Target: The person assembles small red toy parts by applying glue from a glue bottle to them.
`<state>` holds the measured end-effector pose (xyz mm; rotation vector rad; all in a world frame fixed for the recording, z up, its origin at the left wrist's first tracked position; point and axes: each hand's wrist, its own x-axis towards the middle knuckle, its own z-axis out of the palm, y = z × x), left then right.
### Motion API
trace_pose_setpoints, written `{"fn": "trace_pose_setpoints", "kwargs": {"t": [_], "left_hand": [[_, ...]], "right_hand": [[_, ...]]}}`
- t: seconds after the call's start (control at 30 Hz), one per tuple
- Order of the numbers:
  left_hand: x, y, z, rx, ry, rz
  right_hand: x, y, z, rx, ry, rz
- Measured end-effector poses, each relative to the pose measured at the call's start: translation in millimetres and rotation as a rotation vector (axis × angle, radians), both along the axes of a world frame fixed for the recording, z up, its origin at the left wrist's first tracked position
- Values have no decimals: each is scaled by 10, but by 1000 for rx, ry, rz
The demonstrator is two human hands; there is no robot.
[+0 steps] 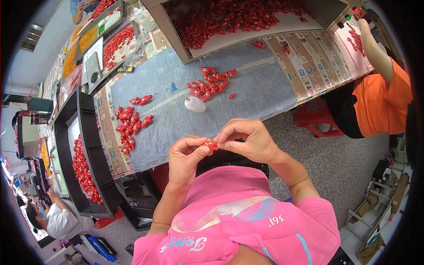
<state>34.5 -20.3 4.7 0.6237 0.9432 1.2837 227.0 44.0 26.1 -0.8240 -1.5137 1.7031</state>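
Observation:
Both hands meet just off the near edge of the table, around one small red figurine (211, 145) with yellow marks. My left hand (186, 155) pinches it between thumb and forefinger. From the other side, the fingertips of my right hand (247, 140) close on its right end; whether a smaller part sits in them is hidden. Beyond the hands stands a white squeeze bottle (194, 104) with a thin nozzle. A pile of red figurines (207, 86) lies behind it, and another group of red figurines (128, 126) lies to the left. A small red piece (232, 96) rests alone.
A blue work mat (163, 88) covers the table. At the back, an open box (185, 55) holds many red pieces. On the left is a black crate (106, 190) with more. A phone (92, 70) lies near trays. A person in orange (380, 106) works at right.

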Motion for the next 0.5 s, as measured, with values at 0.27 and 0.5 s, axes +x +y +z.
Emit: {"fn": "trace_pose_setpoints", "kwargs": {"t": [0.27,0.5], "left_hand": [[-1,-3,2,-28,-44,9],[-15,7,5,-62,-122,-15]], "right_hand": [[-5,-4,-7,-37,21,14],[-15,9,-15,-10,39,33]]}}
